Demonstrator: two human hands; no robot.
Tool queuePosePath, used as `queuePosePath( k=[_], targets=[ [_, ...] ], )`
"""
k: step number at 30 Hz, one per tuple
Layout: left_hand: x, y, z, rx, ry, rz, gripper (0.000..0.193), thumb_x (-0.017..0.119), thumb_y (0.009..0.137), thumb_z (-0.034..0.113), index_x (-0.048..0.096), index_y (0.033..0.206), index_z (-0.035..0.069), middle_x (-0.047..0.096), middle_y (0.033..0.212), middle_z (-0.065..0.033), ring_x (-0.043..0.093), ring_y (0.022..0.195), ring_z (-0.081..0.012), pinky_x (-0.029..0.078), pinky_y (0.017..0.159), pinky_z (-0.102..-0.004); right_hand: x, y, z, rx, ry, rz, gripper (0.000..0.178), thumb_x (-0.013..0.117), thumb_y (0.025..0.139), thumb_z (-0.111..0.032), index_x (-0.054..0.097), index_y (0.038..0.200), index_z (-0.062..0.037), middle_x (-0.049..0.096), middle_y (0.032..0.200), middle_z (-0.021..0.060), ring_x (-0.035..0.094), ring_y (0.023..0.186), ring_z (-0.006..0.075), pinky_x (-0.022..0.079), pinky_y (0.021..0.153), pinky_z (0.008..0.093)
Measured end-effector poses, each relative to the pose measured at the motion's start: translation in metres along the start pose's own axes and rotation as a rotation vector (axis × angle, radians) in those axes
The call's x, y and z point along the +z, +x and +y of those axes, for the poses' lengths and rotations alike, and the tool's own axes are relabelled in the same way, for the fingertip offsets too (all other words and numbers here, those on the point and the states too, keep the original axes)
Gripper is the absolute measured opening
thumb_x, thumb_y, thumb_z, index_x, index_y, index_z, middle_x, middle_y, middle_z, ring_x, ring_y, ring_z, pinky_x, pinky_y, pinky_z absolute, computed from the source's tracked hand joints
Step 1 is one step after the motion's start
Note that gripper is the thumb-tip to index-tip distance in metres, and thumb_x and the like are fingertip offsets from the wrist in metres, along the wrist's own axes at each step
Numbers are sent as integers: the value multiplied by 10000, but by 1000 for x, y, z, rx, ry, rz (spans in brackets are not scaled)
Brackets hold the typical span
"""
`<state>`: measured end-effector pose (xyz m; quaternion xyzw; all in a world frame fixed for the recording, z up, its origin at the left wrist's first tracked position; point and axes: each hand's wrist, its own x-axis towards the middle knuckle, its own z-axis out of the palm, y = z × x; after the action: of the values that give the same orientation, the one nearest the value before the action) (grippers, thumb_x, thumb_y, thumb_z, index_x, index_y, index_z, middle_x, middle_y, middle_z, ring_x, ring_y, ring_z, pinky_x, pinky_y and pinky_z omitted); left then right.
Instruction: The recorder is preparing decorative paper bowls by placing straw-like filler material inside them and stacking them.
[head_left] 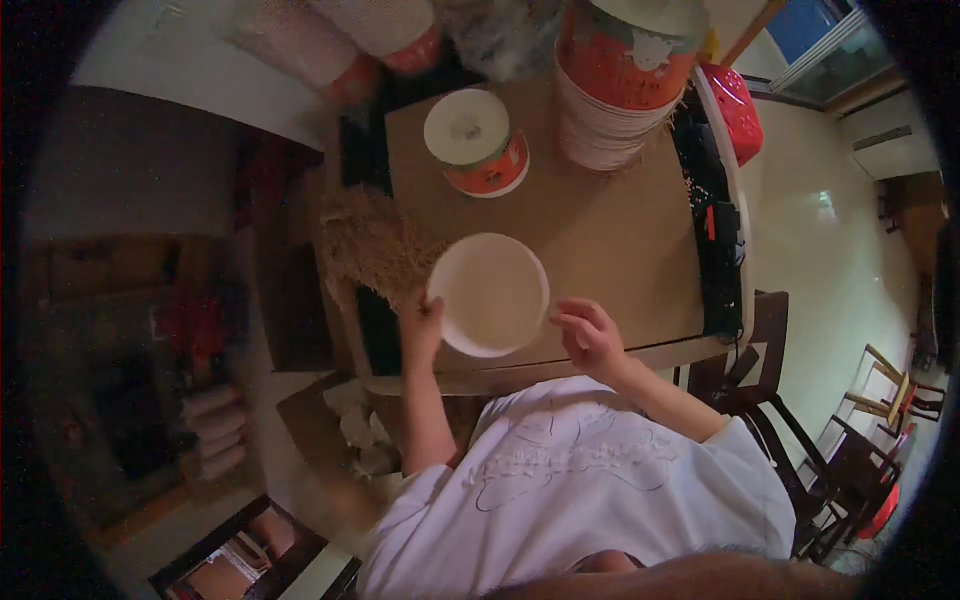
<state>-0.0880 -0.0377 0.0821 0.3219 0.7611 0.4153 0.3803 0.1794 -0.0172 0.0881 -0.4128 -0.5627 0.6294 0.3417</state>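
L hand (425,325) clamped on wht tub (492,296), ctr; R hand (590,337) just beside, fingers apart. Brn board (620,250) tops tbl (450,381); dk chairs (855,465) lower rt.

ok so there's a cardboard sheet (620,260) on the counter (475,380), and over its near part an open tub (490,295), between the left grip (420,325) on its left side and the right grip (588,338) just off its right rim. Fibre heap (375,240) is left of that. Smaller tub (487,178) sits behind, tall tub stack (615,115) to its right. Dark-wood-free zone aside, chairs (768,370) are right of the counter.
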Motion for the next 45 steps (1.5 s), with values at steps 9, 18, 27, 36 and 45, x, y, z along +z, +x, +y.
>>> queuePosePath(
  k=[9,18,27,36,45],
  targets=[
    [-85,-9,-1,-40,-384,367,290,518,770,48,539,1051,-21,576,989,-74,534,886,-148,399,811,-274,72,-2,126,-519,-973,-682,520,513,729,-181,431,1243,-182,543,928,74,512,887,225,434,710,366],
    [-84,-14,-5,-65,-404,328,488,645,702,62,463,1150,-4,544,1059,-117,524,966,-249,438,808,-367,122,0,154,-484,-1254,-671,483,424,822,-298,349,1292,-214,630,904,49,589,895,258,403,801,453],
    [-60,-14,3,-100,-347,285,296,535,762,41,532,1051,-23,571,979,-75,531,881,-155,403,786,-270,-104,44,147,230,-1377,-30,700,534,728,-233,196,1335,-324,611,719,125,599,596,298,469,512,409],
    [11,-6,-14,32,-72,8,355,567,765,97,514,1089,-38,576,1009,-113,540,908,-178,414,800,-294,-235,115,143,562,-1225,603,613,408,824,-165,121,1357,-68,618,831,178,611,713,326,482,611,423],
    [58,-22,21,71,145,-66,308,563,770,108,543,1065,22,615,872,-85,581,751,-146,456,669,-271,-191,96,110,698,-1162,399,699,401,824,-151,-44,1347,-19,590,952,209,596,822,347,475,726,402]
  ],
)
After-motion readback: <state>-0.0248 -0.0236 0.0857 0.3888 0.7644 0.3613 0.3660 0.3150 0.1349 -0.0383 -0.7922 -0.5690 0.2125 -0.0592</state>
